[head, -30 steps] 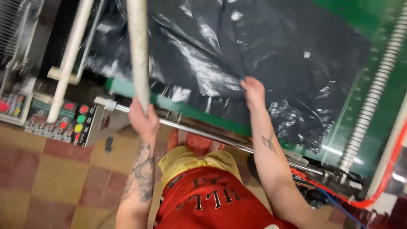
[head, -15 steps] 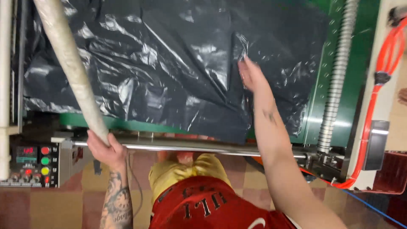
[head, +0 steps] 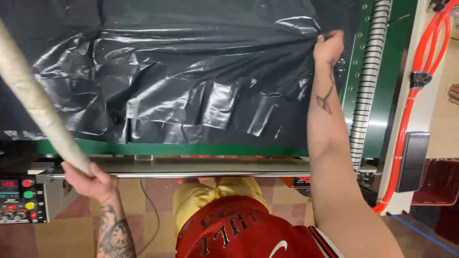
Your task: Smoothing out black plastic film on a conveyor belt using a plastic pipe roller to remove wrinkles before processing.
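Observation:
A wrinkled black plastic sheet [head: 191, 81] covers the green machine bed [head: 158, 149] in front of me. My right hand [head: 328, 46] reaches far over the bed and pinches the sheet's far right edge. My left hand [head: 91, 180] grips the lower end of a long pale cardboard tube [head: 33, 102], which slants up and to the left over the sheet. A metal rail [head: 205, 174] runs along the near side of the bed, just above my legs.
A control panel with coloured buttons [head: 21, 199] sits at the lower left. A ribbed grey hose [head: 368, 81] and orange cables [head: 420, 71] run along the right side of the machine. Checkered floor tiles [head: 143, 224] lie below. A red crate [head: 437, 181] stands at right.
My right hand has moved from the middle of the sheet to its far right edge and closed on it. The tube has tilted further left in my left hand.

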